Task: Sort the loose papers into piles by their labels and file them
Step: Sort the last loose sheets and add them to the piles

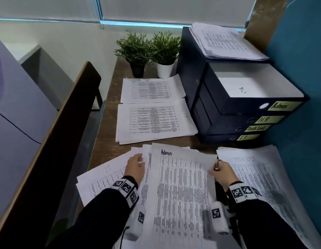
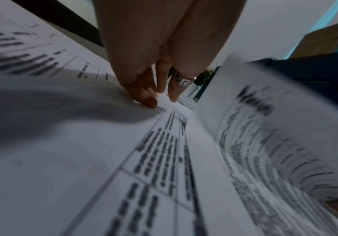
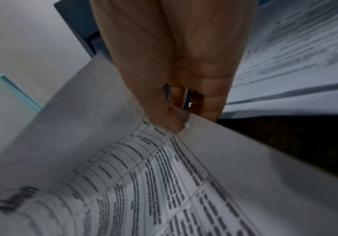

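A sheet headed "Admin" [image 1: 181, 186] lies over the near stack of printed tables, with its right edge lifted. My right hand [image 1: 220, 169] pinches that edge between thumb and fingers; the right wrist view shows the hand [image 3: 176, 121] on the curled Admin sheet [image 3: 143, 183]. My left hand [image 1: 135, 166] rests on the papers left of it, beside the "IT" pile [image 1: 104, 175]. In the left wrist view its straight fingertips [image 2: 149, 102] press on a sheet, with the Admin sheet [image 2: 265, 143] raised at the right. A "Task List" pile [image 1: 260, 173] lies at the right.
Two more paper piles [image 1: 154, 121] [image 1: 150, 88] lie further back on the desk. Stacked dark binders [image 1: 246, 112] labelled Admin, H.R, Task List and IT stand at the right, with papers [image 1: 226, 42] on top. Two potted plants [image 1: 136, 49] stand at the back. A dark wooden partition [image 1: 57, 132] borders the left.
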`<state>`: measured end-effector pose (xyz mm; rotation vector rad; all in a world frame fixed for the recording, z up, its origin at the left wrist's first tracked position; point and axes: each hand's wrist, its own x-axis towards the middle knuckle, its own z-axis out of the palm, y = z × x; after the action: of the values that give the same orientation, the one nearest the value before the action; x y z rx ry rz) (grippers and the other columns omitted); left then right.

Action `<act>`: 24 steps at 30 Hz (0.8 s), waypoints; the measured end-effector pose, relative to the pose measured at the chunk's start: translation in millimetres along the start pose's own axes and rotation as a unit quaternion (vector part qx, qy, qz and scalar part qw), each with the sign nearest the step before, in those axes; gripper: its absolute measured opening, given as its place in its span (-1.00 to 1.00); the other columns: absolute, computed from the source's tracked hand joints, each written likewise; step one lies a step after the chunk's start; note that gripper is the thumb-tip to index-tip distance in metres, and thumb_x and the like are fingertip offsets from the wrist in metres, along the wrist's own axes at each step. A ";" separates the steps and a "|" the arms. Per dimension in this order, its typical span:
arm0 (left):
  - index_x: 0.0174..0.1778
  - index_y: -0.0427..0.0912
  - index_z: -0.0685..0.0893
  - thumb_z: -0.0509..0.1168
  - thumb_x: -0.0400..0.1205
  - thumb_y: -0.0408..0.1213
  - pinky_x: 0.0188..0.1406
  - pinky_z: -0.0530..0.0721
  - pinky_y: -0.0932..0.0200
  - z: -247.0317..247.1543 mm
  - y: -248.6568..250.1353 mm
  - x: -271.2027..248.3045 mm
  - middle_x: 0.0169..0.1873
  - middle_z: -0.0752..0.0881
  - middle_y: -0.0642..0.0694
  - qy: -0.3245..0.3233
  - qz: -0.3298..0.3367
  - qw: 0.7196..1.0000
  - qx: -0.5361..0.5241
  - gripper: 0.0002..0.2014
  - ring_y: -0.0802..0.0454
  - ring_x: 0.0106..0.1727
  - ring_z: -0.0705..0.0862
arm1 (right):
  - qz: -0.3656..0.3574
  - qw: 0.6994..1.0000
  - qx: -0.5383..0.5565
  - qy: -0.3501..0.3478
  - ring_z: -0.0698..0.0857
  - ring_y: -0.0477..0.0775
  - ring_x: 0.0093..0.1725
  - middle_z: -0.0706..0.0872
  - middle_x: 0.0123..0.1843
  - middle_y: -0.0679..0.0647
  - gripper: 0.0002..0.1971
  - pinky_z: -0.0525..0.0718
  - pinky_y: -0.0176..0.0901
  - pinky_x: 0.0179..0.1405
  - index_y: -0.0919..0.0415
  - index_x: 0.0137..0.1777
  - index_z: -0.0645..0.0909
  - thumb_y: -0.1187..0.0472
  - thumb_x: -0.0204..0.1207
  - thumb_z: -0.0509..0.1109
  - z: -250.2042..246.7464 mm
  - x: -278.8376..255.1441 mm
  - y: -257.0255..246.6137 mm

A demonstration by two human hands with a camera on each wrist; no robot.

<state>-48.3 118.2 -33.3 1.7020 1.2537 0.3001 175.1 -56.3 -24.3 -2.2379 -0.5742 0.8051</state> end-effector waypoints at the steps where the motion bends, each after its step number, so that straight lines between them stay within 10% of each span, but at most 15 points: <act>1: 0.46 -0.24 0.40 0.15 0.67 -0.43 0.25 0.45 0.20 0.2 0.5 3.4 0.37 0.42 -0.21 0.007 -0.009 1.000 0.014 -0.60 -0.01 0.17 0.50 | -0.005 1.000 0.000 -0.013 0.68 0.13 -0.10 0.74 -0.21 0.12 -0.74 0.63 -0.10 0.01 0.19 -0.29 0.69 0.53 0.45 0.32 -1.5 -0.3 0.8; 4: 0.48 -0.19 0.39 0.37 0.55 -0.37 0.47 0.36 0.02 2.4 0.6 6.1 0.38 0.37 -0.15 0.009 -0.020 0.995 0.098 -0.44 -0.10 0.37 0.41 | -0.024 0.998 -0.029 -0.045 0.68 0.10 -0.17 0.72 -0.33 0.06 -0.48 0.61 -0.15 -0.03 0.03 -0.62 0.66 0.60 0.41 0.29 0.2 -4.0 3.4; 10: 0.19 -0.23 0.61 0.14 0.56 -0.58 -0.10 0.58 0.20 5.8 4.0 7.3 -0.18 0.65 -0.07 0.019 -0.041 0.999 -0.006 -0.66 -0.03 -0.15 0.59 | 0.016 0.997 -0.025 -0.075 0.65 0.06 -0.07 0.69 -0.21 0.01 -0.85 0.57 -0.19 -0.03 0.15 -0.19 0.63 0.43 0.42 0.41 7.2 -12.8 6.0; 13: -0.07 -0.21 0.73 0.34 0.50 -0.54 0.08 0.65 0.15 0.8 3.1 6.3 -0.21 0.74 -0.09 0.024 -0.027 0.999 -0.040 -0.81 0.00 -0.20 0.64 | 0.035 0.995 -0.006 -0.093 0.68 0.04 0.01 0.72 -0.07 0.01 -0.80 0.60 -0.14 0.07 0.12 -0.08 0.60 0.25 0.37 0.55 4.1 -13.7 3.1; 17: 0.16 -0.18 0.53 0.28 0.41 -0.75 -0.06 0.71 -0.01 0.8 2.0 7.9 -0.27 0.64 -0.19 -0.040 -0.085 0.983 -0.157 -0.50 -0.11 -0.23 0.59 | 0.031 0.997 -0.012 -0.073 0.63 -0.03 -0.15 0.62 -0.24 -0.07 -0.79 0.56 -0.28 -0.13 0.11 -0.18 0.52 0.26 0.38 0.54 5.0 -17.0 -0.9; 21: 0.10 -0.09 0.45 0.32 0.41 -0.68 -0.34 0.47 0.22 7.0 -0.1 7.8 -0.41 0.47 -0.04 -0.066 -0.048 0.997 -0.005 -0.52 0.05 -0.38 0.43 | 0.025 0.997 -0.017 -0.068 0.71 0.03 -0.04 0.74 -0.10 0.01 -0.78 0.65 -0.12 0.07 0.22 -0.07 0.62 0.29 0.34 0.57 10.3 -18.0 -0.5; 24: -0.22 -0.24 0.60 0.41 0.41 -0.52 -0.34 0.25 0.22 8.0 4.1 6.5 -0.48 0.33 -0.03 -0.075 -0.017 0.997 0.024 -0.85 0.02 -0.39 0.30 | 0.002 1.000 -0.030 -0.005 0.59 -0.04 -0.33 0.62 -0.35 0.01 -0.71 0.56 -0.21 -0.27 0.19 -0.39 0.44 0.38 0.35 0.53 8.6 -21.3 -2.4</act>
<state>-37.7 119.2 -36.2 1.7089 1.1874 0.1199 153.6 -63.4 -19.4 -2.2921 -0.6065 0.8102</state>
